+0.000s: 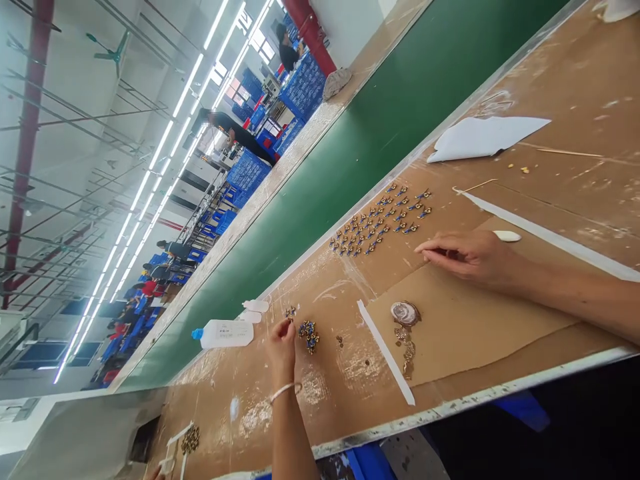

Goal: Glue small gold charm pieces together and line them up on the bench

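My left hand (283, 343), with a light band at its wrist, is closed in a pinch. A small blue-and-gold metal piece (290, 312) shows at its fingertips. Just right of it lies a heap of the same pieces (309, 336). My right hand (463, 253) hovers over the cardboard, thumb and fingers pressed together; whatever they hold, if anything, is too small to make out. Beyond its fingertips, several blue-and-gold pieces (380, 219) lie spread in rows. A round dish of greyish paste (405, 313) rests on the brown sheet, with a wet brown trail below it.
A white bottle with a blue cap (225, 333) lies by the green belt (350, 153), a smaller white bottle (256, 306) beside it. White paper (490, 137), thin sticks and tape strips (386, 352) lie on the table. Another person's fingers (156, 473) show near gold pieces (191, 440).
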`<action>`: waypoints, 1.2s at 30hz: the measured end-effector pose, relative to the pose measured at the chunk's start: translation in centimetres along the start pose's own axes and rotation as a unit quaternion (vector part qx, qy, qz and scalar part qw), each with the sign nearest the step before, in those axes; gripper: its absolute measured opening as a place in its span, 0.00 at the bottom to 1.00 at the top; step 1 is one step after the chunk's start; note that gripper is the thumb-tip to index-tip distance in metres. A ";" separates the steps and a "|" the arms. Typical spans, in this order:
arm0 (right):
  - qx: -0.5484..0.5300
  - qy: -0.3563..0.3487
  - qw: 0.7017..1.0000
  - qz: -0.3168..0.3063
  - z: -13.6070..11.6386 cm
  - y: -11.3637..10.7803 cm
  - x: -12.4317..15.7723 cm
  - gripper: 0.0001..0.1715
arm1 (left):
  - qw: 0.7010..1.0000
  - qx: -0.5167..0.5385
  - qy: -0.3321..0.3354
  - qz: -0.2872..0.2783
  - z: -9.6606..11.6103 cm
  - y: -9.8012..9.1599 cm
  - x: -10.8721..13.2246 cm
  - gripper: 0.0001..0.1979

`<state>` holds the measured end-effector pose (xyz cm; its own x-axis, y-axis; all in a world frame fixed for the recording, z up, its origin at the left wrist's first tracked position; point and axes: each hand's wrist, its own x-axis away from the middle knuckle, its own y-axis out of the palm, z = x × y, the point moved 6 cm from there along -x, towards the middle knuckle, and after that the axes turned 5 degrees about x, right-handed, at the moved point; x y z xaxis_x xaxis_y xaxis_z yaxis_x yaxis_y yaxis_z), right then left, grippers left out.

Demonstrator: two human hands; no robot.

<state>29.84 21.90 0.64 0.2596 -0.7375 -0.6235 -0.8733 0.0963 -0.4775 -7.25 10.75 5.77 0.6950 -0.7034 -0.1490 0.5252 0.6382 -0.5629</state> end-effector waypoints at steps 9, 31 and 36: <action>-0.037 0.007 0.999 -0.019 -0.2 -0.4 -0.5 0.12 | 0.972 0.186 -0.101 -0.104 1.2 4.7 9.1 0.19; -0.028 -0.044 0.999 -0.010 0.2 -0.7 -0.4 0.13 | 0.969 -0.133 0.104 -0.183 9.0 11.1 10.5 0.16; -0.024 -0.046 0.999 -0.009 0.3 -0.5 -0.5 0.12 | 0.954 -0.192 0.131 -0.188 10.3 12.0 10.7 0.15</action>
<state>30.32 22.44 0.99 0.3104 -0.6734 -0.6710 -0.8867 0.0493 -0.4597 11.54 14.13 5.80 0.3205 -0.9460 -0.0479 0.4603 0.1997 -0.8650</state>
